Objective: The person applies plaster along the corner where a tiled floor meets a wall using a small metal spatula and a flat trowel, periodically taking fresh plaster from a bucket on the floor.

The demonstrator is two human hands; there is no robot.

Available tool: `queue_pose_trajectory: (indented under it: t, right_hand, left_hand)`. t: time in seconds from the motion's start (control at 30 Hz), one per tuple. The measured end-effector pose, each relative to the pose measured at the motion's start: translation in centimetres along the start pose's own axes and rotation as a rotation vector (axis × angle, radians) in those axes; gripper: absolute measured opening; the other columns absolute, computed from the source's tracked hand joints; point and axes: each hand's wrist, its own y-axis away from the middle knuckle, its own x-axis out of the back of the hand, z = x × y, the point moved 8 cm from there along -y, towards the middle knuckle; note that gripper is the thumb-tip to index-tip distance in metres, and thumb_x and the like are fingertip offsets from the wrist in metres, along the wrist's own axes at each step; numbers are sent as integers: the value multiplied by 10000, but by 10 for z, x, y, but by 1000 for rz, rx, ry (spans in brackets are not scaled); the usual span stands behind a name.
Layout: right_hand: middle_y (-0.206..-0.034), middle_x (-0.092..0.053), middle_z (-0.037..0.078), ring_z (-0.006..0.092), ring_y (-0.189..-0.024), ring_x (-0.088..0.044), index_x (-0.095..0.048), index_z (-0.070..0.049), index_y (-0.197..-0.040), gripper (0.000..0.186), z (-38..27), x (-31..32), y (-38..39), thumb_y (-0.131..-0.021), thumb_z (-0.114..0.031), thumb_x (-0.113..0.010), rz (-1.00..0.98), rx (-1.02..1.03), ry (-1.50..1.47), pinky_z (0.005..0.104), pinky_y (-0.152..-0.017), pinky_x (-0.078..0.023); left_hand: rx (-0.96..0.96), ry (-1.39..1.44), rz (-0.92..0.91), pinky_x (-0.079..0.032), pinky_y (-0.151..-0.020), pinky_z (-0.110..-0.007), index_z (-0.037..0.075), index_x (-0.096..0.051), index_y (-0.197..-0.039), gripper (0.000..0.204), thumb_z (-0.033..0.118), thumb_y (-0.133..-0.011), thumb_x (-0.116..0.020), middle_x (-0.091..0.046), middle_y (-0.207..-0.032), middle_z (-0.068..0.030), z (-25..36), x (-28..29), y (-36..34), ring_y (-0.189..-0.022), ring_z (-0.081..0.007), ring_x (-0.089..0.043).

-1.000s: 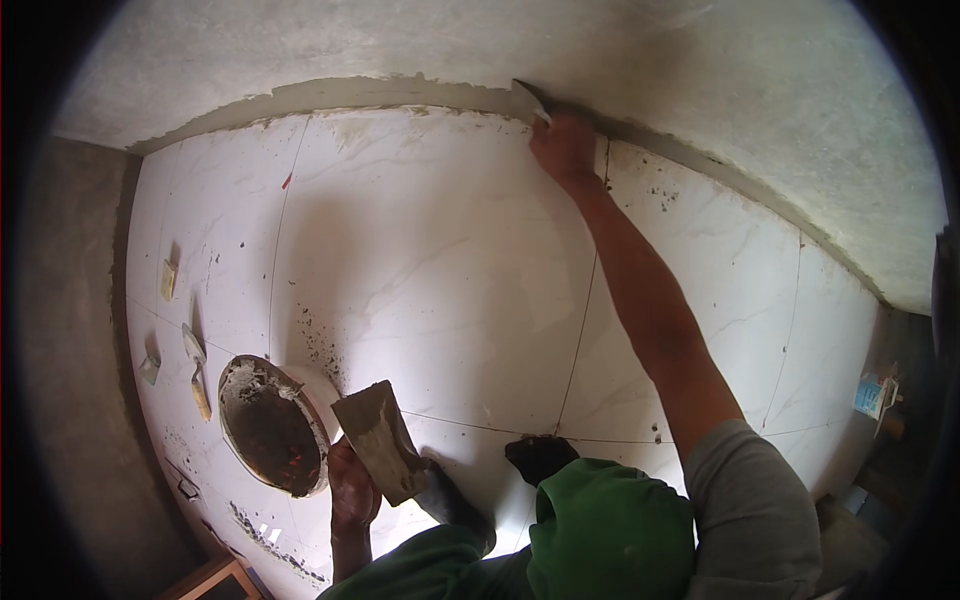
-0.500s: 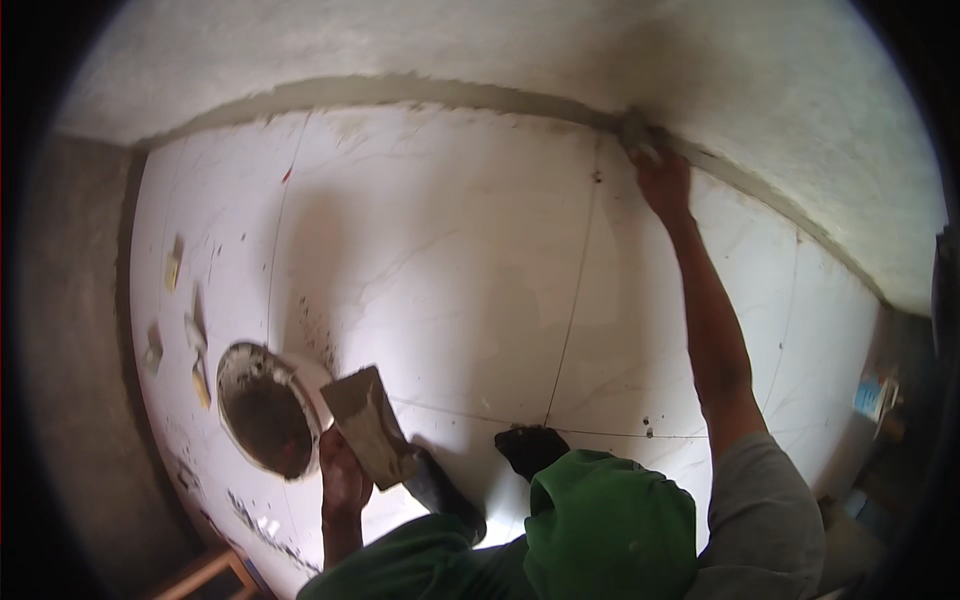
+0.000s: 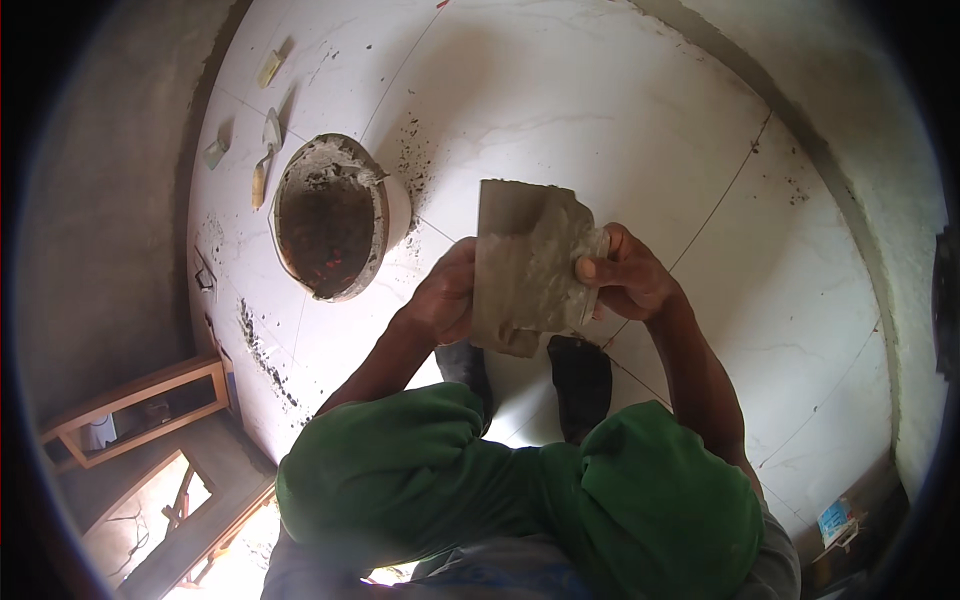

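Observation:
My left hand (image 3: 446, 292) is closed at the left edge of a rectangular mortar board (image 3: 505, 270), its fingers partly hidden beneath. Wet grey mortar (image 3: 548, 265) covers much of the board's face. At the board's right edge, my right hand (image 3: 632, 275) pinches a small flat spreading tool (image 3: 594, 262) between thumb and fingers. Mortar smears this tool, so its exact kind is unclear. It meets the mortar on the board. Left of my hands stands a bucket (image 3: 398, 215) with a crusted rim and dark mortar inside.
Past the bucket, a pointing trowel (image 3: 268, 150) and small pale pieces lie on the white tiled floor (image 3: 560, 110). Mortar crumbs dot the tiles. A mortar strip (image 3: 800, 130) follows the wall base at right. A wooden frame (image 3: 140, 405) stands lower left. My dark shoes (image 3: 580, 385) are below the board.
My right hand has come back from the wall base to the board. The left hand has moved the board to the front of me, and the view has shifted.

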Motion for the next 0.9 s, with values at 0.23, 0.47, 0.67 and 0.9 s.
queue_pose_trajectory:
  t: [0.23,0.47,0.67,0.9]
  right_hand:
    - [-893,-760,63,136,-707,-704,-757,30,-1038,265,-7,52,32,-967,-222,-800,371,-47,367,273,-562,-530]
    - [-889,-736,63,196,-747,-709,-705,-10,-1018,160,-72,-16,65,-939,-136,-766,613,313,1043,359,-663,-553]
    - [-895,-598,30,222,-740,-624,-648,-92,-951,355,-77,-111,38,-647,-27,-820,139,671,1850,348,-582,-519]
    - [-937,-614,0,185,-763,-597,-691,-89,-1021,496,-105,-121,42,-537,-160,-775,164,940,2086,318,-556,-505]
  left_hand:
    - [-195,47,-186,-570,-1085,-421,23,-493,-1521,616,391,-1059,-666,-631,-1439,-123,25,3,13,-1294,-226,-646]
    - [-615,-340,50,-556,-1104,-413,-44,-507,-1461,587,421,-1110,-575,-665,-1369,-176,77,-7,17,-1234,-256,-685]
    - [-578,-517,-29,-509,-1148,-416,-69,-503,-1472,515,290,-1102,-491,-654,-1409,-171,79,-15,6,-1288,-244,-654]
    - [-589,-657,-99,-474,-1151,-391,-33,-546,-1497,423,59,-1088,-601,-605,-1469,-147,83,-61,17,-1338,-235,-588]
